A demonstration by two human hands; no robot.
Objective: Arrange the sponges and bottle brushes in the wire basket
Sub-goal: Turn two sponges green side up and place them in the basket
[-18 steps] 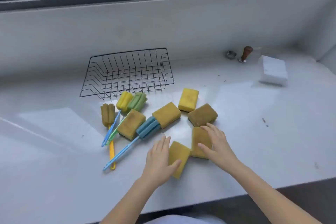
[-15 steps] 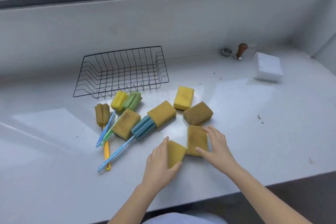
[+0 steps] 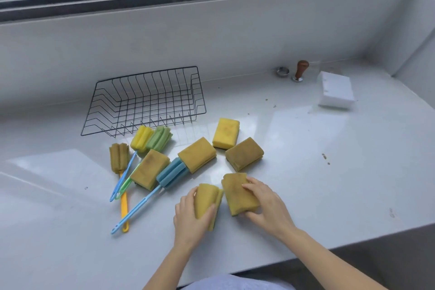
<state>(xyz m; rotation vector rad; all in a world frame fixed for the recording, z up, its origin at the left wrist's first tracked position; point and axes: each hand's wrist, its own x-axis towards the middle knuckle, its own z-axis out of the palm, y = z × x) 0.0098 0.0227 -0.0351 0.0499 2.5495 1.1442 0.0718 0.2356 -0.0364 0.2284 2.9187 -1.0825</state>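
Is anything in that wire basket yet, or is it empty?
Empty. Only bare wires show through the wire basket; the sponges and brushes all lie on the counter in front of it or in the person's hands.

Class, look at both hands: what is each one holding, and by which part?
Left hand: nearest sponge, gripped across its sides. Right hand: neighbouring sponge, by its two ends.

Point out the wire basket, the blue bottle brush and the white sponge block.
wire basket (image 3: 199, 91): head view, right side wall.
blue bottle brush (image 3: 173, 173): head view, foam head.
white sponge block (image 3: 336, 88): head view, top face.
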